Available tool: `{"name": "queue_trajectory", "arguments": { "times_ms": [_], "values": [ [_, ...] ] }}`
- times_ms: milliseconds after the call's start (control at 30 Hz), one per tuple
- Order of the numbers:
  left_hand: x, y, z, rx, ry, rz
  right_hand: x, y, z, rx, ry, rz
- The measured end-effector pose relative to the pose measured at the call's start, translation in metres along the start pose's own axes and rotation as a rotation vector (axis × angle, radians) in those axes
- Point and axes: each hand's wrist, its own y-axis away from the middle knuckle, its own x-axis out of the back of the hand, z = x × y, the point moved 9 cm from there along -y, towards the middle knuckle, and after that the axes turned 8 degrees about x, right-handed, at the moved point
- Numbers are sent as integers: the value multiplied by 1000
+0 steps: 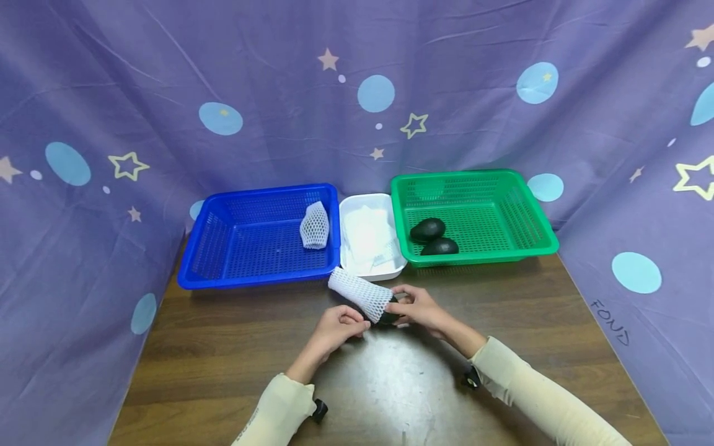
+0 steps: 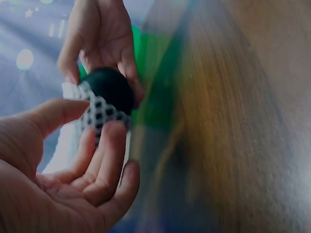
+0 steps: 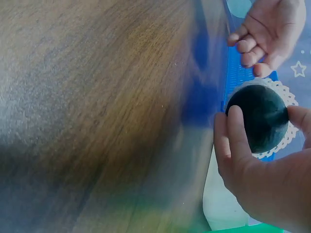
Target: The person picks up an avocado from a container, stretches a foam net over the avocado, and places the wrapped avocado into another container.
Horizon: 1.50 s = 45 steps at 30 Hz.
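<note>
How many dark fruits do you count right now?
3. One dark fruit and a second fruit lie in the green basket; the right hand grips the third fruit, partly inside a mesh sleeve. The other sleeve, in the blue basket, might hide another.

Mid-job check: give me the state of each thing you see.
Held avocado: partly sleeved, one end bare
White net sleeve: partly over held avocado
Right hand: gripping avocado's bare end
Left hand: loosely curled beside sleeve
Blue basket: holds another sleeve, whether filled unclear
White tray: holds white pieces
Green basket: holds two unsleeved avocados
</note>
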Motion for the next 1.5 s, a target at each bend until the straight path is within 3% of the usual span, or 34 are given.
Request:
{"name": "queue_trajectory", "arguments": {
  "times_ms": [133,333,533,800,1033,1300,1500],
  "values": [
    [8,-6,-10,30,58,47,-4,2,1,-18,-87,-41],
    [-2,-18,-23,68,245,-67,-14,3,0,-30,-185,-126],
    [-5,-20,-24,76,382,-144,-14,4,-3,-12,-161,-188],
    [-9,-18,-17,53,356,-261,-16,6,-12,102,-89,-280],
    [-16,-16,-14,32,286,-325,-15,5,-16,189,-33,-211],
    [-25,-17,-17,82,369,-315,-13,0,-19,229,-24,-126],
    [-30,-16,-17,95,357,-338,-13,-2,-21,212,-25,-87]
  ]
}}
